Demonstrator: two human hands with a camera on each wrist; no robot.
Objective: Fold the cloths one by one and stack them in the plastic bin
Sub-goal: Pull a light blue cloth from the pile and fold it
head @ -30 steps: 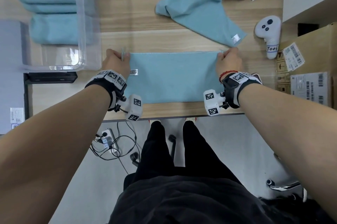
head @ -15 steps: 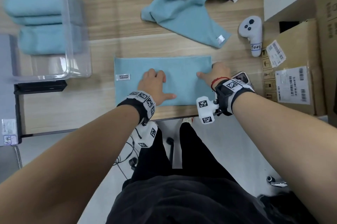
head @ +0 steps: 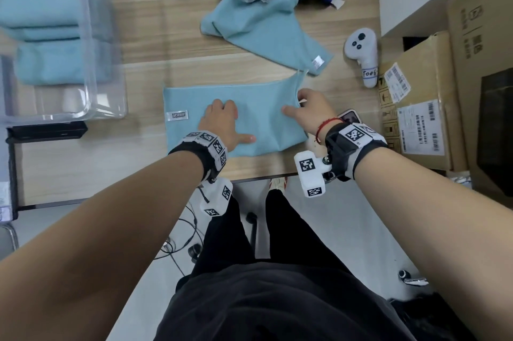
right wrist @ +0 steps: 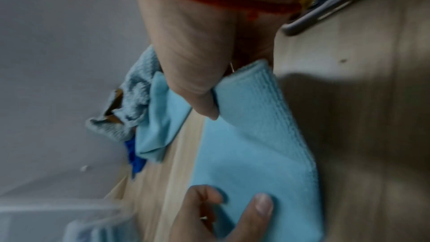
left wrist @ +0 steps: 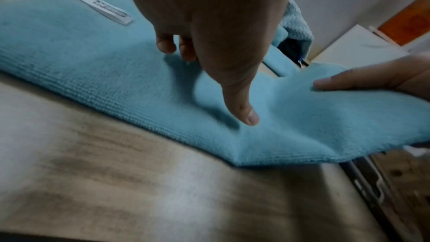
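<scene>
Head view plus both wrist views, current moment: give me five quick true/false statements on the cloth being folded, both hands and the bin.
1. The left hand lies flat on the light blue cloth, fingers spread. True.
2. The right hand presses flat on the cloth and lifts nothing. False: it pinches the cloth's right end, and that end is raised off the table.
3. The plastic bin is empty. False: folded light blue cloths already lie inside.
4. A second light blue cloth lies unfolded farther back on the table. True.
5. The white tag sits at the cloth's right end. False: it is near the left end.
</scene>
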